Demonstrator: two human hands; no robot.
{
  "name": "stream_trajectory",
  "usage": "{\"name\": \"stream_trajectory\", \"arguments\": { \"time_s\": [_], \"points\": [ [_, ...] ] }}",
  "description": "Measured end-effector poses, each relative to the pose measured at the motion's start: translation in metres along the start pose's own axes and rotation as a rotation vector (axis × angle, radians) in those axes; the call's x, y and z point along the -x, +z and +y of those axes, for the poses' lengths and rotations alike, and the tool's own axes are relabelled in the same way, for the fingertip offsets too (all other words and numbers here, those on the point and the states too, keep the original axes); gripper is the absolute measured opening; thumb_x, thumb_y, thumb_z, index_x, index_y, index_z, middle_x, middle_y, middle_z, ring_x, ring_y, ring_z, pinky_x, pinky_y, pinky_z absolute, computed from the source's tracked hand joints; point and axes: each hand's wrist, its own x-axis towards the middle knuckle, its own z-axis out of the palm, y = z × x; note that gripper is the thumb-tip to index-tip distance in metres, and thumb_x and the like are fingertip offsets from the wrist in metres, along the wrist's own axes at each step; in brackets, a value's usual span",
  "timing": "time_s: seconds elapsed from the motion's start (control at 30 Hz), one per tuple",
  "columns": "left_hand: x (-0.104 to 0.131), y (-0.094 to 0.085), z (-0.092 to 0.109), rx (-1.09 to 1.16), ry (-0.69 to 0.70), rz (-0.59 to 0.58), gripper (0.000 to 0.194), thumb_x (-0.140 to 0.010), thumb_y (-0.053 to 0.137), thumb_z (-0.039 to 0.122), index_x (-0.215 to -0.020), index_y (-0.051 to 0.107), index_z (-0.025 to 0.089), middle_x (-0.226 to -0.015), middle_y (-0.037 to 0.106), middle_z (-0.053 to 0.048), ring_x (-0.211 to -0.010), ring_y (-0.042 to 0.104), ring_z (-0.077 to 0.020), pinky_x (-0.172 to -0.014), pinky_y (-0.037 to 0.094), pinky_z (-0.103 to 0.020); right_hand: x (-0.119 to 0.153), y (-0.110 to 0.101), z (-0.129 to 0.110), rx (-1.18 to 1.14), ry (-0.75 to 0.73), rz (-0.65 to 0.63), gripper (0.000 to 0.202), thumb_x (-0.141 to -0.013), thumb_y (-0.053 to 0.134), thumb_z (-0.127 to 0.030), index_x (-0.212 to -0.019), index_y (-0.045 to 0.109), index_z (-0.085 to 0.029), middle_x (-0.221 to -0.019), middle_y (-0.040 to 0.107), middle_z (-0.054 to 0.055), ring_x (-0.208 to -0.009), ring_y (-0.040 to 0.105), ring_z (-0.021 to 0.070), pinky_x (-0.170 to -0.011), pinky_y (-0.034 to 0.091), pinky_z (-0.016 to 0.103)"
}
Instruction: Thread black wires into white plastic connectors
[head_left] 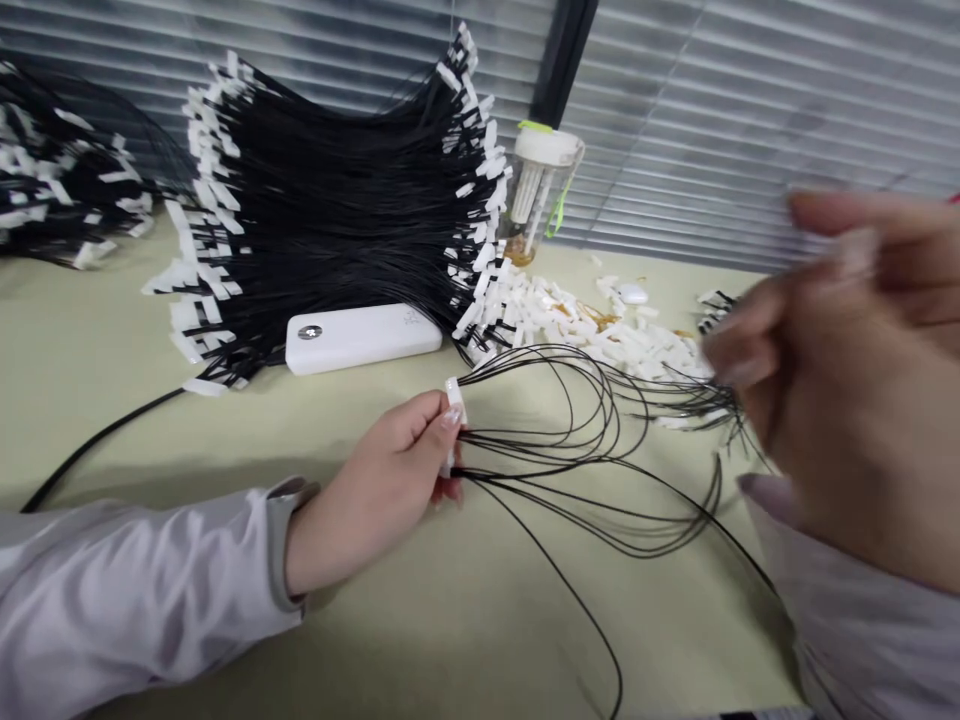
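My left hand (390, 460) pinches a white connector (455, 398) between thumb and fingers, just above the table. From the connector, several thin black wires (555, 438) run to the right and bend back in loops; one trails down toward the near edge. Raised close to the camera on the right, my right hand (862, 370) is curled and smeared by motion. Its thumb and fingertips come together, but whether anything is between them I cannot make out. Below and behind it lie loose black wire ends (705, 400).
A big stack of black wires (352, 190) with white connectors at both ends leans by the blinds. In front lies a white power bank (364, 338). A clear bottle (536, 190) stands behind a heap of white connectors (585, 325). More bundled wires (60, 180) lie far left.
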Motion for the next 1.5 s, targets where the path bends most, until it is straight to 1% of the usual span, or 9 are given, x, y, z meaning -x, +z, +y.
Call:
{"name": "stream_trajectory", "arguments": {
  "time_s": [0.07,0.13,0.2,0.3,0.77,1.03,1.2,1.33,1.5],
  "points": [
    [0.000,0.000,-0.001,0.015,-0.005,-0.007,0.023,-0.085,0.033,0.036,-0.071,0.040,0.018,-0.059,0.041,0.007,-0.045,0.046,-0.0049,-0.044,0.037,-0.018,0.008,0.012,0.001,0.013,0.009,-0.176,0.030,-0.080,0.048,-0.020,-0.108,0.049,-0.028,-0.064,0.054,-0.003,-0.051,0.050,0.0074,-0.046,0.039,0.020],
    [0.000,0.000,-0.001,0.019,-0.005,-0.015,0.023,-0.085,0.033,0.036,-0.073,0.041,0.019,-0.059,0.041,0.007,-0.045,0.046,-0.0048,-0.043,0.037,-0.018,0.015,0.024,0.003,0.145,-0.067,-0.351,0.019,-0.078,0.051,-0.018,-0.094,0.058,-0.025,-0.067,0.058,-0.003,-0.057,0.053,0.0070,-0.053,0.041,0.020],
    [0.000,-0.001,-0.002,0.005,-0.001,-0.026,0.024,-0.085,0.033,0.036,-0.072,0.041,0.019,-0.059,0.042,0.006,-0.045,0.045,-0.0047,-0.043,0.036,-0.017,0.021,0.034,0.004,0.277,-0.194,-0.406,0.010,-0.077,0.051,-0.018,-0.078,0.060,-0.021,-0.069,0.059,-0.003,-0.063,0.053,0.0062,-0.058,0.040,0.019],
    [0.000,-0.002,-0.004,-0.005,0.005,-0.044,0.026,-0.085,0.033,0.038,-0.069,0.041,0.018,-0.058,0.041,0.006,-0.044,0.044,-0.0047,-0.043,0.036,-0.018,0.025,0.042,0.006,0.348,-0.291,-0.452,0.010,-0.077,0.050,-0.015,-0.076,0.059,-0.019,-0.070,0.058,-0.003,-0.066,0.051,0.0058,-0.060,0.039,0.018],
    [0.000,-0.003,-0.007,0.063,-0.039,-0.086,0.027,-0.084,0.033,0.042,-0.073,0.044,0.019,-0.056,0.042,0.005,-0.045,0.041,-0.0054,-0.043,0.035,-0.018,0.030,0.049,0.013,0.488,-0.455,-0.472,0.012,-0.078,0.046,-0.013,-0.078,0.058,-0.015,-0.068,0.054,0.002,-0.064,0.047,0.0101,-0.057,0.036,0.022],
    [0.001,-0.001,-0.003,0.062,-0.052,-0.130,0.028,-0.083,0.035,0.041,-0.071,0.045,0.018,-0.055,0.040,0.006,-0.042,0.042,-0.0040,-0.040,0.036,-0.016,0.028,0.045,0.014,0.674,-0.911,-0.409,0.020,-0.078,0.043,-0.012,-0.065,0.056,-0.017,-0.068,0.056,0.003,-0.061,0.041,0.0139,-0.057,0.033,0.029],
    [0.001,0.000,0.000,0.029,-0.039,-0.127,0.029,-0.084,0.033,0.039,-0.068,0.044,0.017,-0.053,0.041,0.006,-0.040,0.040,-0.0047,-0.040,0.035,-0.016,0.031,0.050,0.011,0.667,-0.889,-0.476,0.020,-0.080,0.041,-0.014,-0.069,0.057,-0.017,-0.069,0.055,0.003,-0.062,0.040,0.0137,-0.056,0.031,0.029],
    [0.001,-0.001,-0.001,0.038,-0.031,-0.142,0.031,-0.084,0.033,0.039,-0.064,0.043,0.017,-0.050,0.041,0.005,-0.040,0.040,-0.0054,-0.040,0.034,-0.018,0.031,0.055,0.013,0.686,-0.881,-0.462,0.020,-0.081,0.040,-0.016,-0.070,0.056,-0.018,-0.065,0.053,0.002,-0.062,0.040,0.0136,-0.056,0.030,0.029],
    [0.001,-0.001,-0.004,0.129,-0.037,-0.107,0.029,-0.082,0.037,0.040,-0.065,0.041,0.018,-0.055,0.041,0.005,-0.041,0.040,-0.0047,-0.039,0.033,-0.017,0.026,0.049,0.012,0.732,-0.773,-0.450,0.018,-0.081,0.040,-0.015,-0.076,0.057,-0.017,-0.077,0.054,0.005,-0.070,0.044,0.0155,-0.061,0.034,0.029]
  ]
}}
